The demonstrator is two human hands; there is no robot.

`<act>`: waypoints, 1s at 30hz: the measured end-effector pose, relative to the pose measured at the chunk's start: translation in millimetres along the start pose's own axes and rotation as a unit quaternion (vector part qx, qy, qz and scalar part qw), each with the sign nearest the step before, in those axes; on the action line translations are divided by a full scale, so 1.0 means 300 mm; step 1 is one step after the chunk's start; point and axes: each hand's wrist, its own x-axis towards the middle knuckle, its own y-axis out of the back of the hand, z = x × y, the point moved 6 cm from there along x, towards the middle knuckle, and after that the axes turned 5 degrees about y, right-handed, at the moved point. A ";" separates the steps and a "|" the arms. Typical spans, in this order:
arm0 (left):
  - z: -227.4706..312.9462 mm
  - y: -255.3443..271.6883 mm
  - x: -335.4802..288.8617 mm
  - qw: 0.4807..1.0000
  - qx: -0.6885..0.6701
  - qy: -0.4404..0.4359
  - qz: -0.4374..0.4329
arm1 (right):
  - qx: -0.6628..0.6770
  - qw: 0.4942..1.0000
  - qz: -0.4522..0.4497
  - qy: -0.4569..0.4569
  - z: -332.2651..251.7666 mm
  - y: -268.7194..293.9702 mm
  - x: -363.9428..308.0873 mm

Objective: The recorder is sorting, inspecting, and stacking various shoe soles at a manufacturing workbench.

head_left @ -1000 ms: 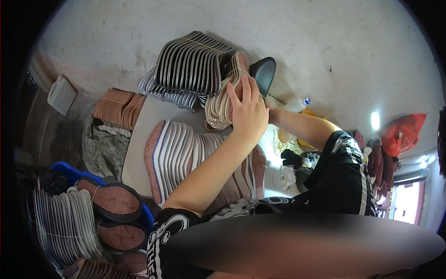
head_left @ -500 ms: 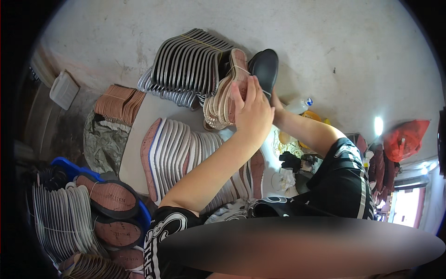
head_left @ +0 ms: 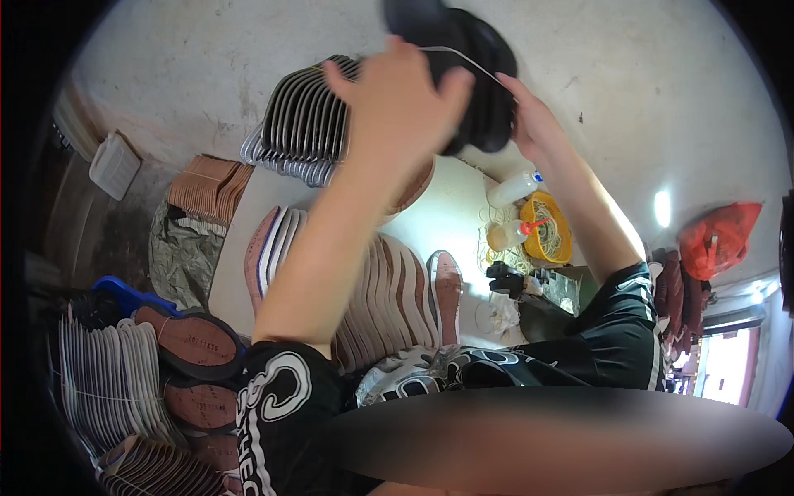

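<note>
A bundle of black soles [head_left: 490, 112] is held up above the far side of the table, with a thin pale band across it. My right hand [head_left: 533, 120] grips its right edge, thumb beside the band. My left hand [head_left: 397, 103] is blurred; its fingers are spread in front of the bundle's left part, and whether they hook the band is unclear. Behind that hand stands a row of dark soles [head_left: 306, 116]. Nearer me, a long row of pale and brown insoles [head_left: 385, 289] stands on edge, partly covered by my left forearm. A reddish-brown insole [head_left: 447, 298] ends that row.
On the table's right are a yellow basket [head_left: 562, 240] of bands, a red-tipped bottle [head_left: 506, 236] and a clear bottle [head_left: 513, 190]. At lower left, banded soles [head_left: 120, 380] stand near a blue bin [head_left: 124, 296]. A red bag [head_left: 719, 240] hangs at right.
The black soles have been lifted up from beside the dark row, toward the top. My left hand has left the tan insoles and moved up and left; my right hand has risen with the soles.
</note>
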 end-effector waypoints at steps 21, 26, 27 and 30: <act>0.029 0.007 -0.498 0.936 -0.304 -0.066 -0.164 | -0.228 0.843 -0.488 0.001 0.046 -0.075 -0.991; 0.015 -0.137 -0.864 0.839 0.007 -0.163 -0.519 | -0.403 0.912 -0.048 0.057 0.708 0.172 -1.104; -0.006 -0.133 -0.904 0.836 0.053 -0.154 -0.523 | -0.325 0.946 0.003 0.009 0.786 0.176 -1.122; -0.049 -0.164 -0.982 0.832 0.086 -0.135 -0.531 | -0.061 0.994 0.021 -0.084 0.983 0.104 -1.157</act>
